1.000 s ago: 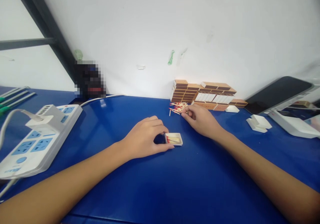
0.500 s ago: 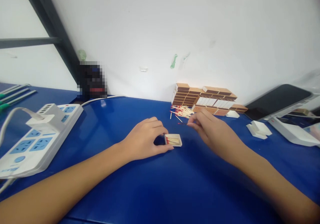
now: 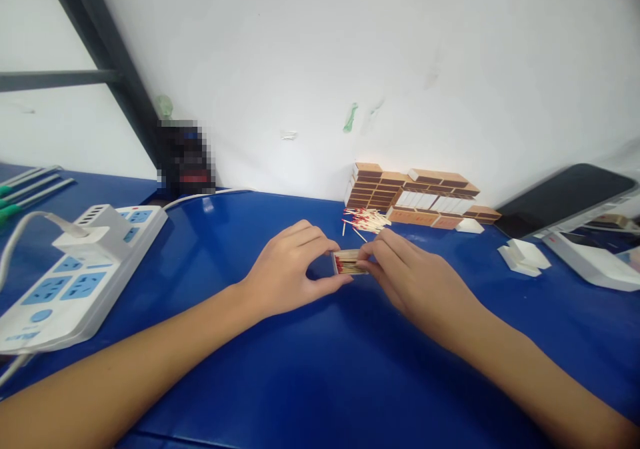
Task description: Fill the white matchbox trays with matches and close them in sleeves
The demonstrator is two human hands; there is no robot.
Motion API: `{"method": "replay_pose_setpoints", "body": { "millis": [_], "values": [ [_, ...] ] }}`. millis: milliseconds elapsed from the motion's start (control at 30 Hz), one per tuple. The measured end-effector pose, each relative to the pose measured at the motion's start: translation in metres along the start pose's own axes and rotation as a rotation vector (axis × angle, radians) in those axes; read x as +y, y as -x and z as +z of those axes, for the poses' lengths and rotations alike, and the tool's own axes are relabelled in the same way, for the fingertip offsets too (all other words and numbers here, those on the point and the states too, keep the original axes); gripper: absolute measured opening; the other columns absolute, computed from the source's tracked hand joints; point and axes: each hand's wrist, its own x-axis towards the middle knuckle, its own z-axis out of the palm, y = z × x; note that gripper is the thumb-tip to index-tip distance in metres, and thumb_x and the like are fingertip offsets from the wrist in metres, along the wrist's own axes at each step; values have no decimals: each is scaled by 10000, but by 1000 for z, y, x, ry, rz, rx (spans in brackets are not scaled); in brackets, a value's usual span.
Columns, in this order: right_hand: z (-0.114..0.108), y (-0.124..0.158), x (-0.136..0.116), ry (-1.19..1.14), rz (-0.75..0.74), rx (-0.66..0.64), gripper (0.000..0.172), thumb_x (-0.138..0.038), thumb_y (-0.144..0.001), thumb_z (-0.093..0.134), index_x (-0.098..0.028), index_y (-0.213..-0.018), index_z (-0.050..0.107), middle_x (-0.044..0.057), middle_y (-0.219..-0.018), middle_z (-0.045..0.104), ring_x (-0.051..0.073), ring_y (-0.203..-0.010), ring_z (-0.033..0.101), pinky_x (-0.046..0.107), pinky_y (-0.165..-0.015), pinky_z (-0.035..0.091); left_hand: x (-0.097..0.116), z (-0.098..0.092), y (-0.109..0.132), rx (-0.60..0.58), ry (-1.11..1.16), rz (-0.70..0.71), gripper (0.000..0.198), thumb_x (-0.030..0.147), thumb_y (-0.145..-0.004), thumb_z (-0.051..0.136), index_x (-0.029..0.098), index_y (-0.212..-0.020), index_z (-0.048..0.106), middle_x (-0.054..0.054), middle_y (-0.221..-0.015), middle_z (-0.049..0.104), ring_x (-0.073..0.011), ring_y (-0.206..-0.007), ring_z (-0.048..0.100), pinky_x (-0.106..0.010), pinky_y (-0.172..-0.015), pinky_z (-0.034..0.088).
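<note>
A small white matchbox tray (image 3: pixel 346 251) lies at the middle of the blue table, with red-tipped matches (image 3: pixel 346 264) side by side inside. My left hand (image 3: pixel 295 265) grips the tray's left end between thumb and fingers. Over the tray's right end, my right hand (image 3: pixel 410 275) is closed in a pinch on a match, mostly hidden by the fingertips. Just behind the tray lies a loose pile of matches (image 3: pixel 369 219), heads mostly to the left.
Stacked matchboxes (image 3: pixel 375 192) stand against the wall. White tray pieces (image 3: pixel 525 257) and a propped phone (image 3: pixel 570 199) are at the right. A power strip (image 3: pixel 95 282) with plugged-in chargers occupies the left, and green-handled rods (image 3: pixel 37 192) lie beyond it.
My right hand has moved left with the match, from beside the pile to the tray's right end. The left hand keeps its grip on the tray, which sits slightly higher in view.
</note>
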Motion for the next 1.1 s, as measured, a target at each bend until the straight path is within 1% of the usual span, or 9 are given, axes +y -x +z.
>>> {"method": "replay_pose_setpoints", "body": {
  "millis": [100, 233, 367, 467, 600, 800, 933, 1033, 1100],
  "values": [
    [-2, -3, 7, -145, 76, 22, 193, -306, -1082, 432, -229, -1005, 592, 69, -917, 644, 197, -748, 592, 328, -642, 425, 0, 0, 0, -20, 10, 3, 311, 453, -929, 736, 170, -1050, 694, -58, -933, 729, -198, -869, 637, -362, -810, 540],
    [12, -10, 30, -189, 329, 95, 212, -351, -1037, 518, -222, -897, 611, 35, -767, 601, 187, -670, 541, 328, -623, 394, 0, 2, 0, -68, 50, 14, 318, 447, -923, 747, 166, -1067, 705, -56, -947, 732, -193, -874, 642, -361, -830, 541],
    [37, -18, 48, -266, 505, 17, 261, -426, -966, 619, -218, -808, 637, 38, -772, 649, 194, -674, 564, 327, -628, 394, -1, 2, 0, -102, 68, 15, 315, 441, -931, 742, 163, -1079, 716, -61, -972, 736, -195, -886, 642, -367, -840, 538],
    [48, -21, 50, -232, 494, -14, 252, -442, -942, 646, -215, -834, 619, 45, -825, 665, 204, -724, 582, 329, -653, 398, -2, 2, 0, -116, 68, 11, 296, 421, -926, 750, 170, -1080, 721, -61, -969, 738, -199, -886, 648, -372, -842, 538],
    [50, -22, 51, -195, 455, -41, 227, -344, -970, 587, -222, -781, 558, 54, -837, 657, 210, -756, 586, 334, -671, 395, -2, 2, -1, -133, 74, 12, 292, 418, -918, 759, 176, -1077, 722, -59, -984, 741, -198, -891, 654, -379, -865, 539],
    [26, -19, 41, -357, 382, -26, 192, -310, -992, 577, -223, -821, 567, 41, -823, 637, 198, -744, 566, 322, -664, 404, -3, 1, -1, -143, 48, -18, 291, 414, -908, 767, 176, -1070, 727, -56, -970, 736, -201, -882, 652, -378, -857, 538],
    [6, -12, 19, -520, 253, -131, 158, -311, -1025, 556, -229, -907, 621, 24, -842, 638, 172, -716, 542, 301, -650, 417, -3, 1, -1, -142, 52, -29, 297, 426, -920, 753, 170, -1069, 732, -50, -952, 729, -196, -872, 646, -372, -852, 531],
    [4, -9, 14, -562, 235, -181, 155, -345, -1029, 564, -237, -944, 634, 18, -839, 641, 170, -713, 543, 300, -651, 426, -4, 1, 0, -153, 57, -38, 293, 434, -921, 752, 171, -1049, 738, -46, -934, 723, -198, -867, 629, -367, -817, 525],
    [8, -9, 25, -566, 294, -136, 181, -375, -1031, 550, -233, -957, 634, 21, -829, 643, 174, -707, 550, 306, -650, 433, -4, 1, 0, -153, 55, -45, 293, 424, -908, 768, 167, -1044, 737, -49, -944, 727, -201, -875, 628, -368, -820, 526]
  ]
}}
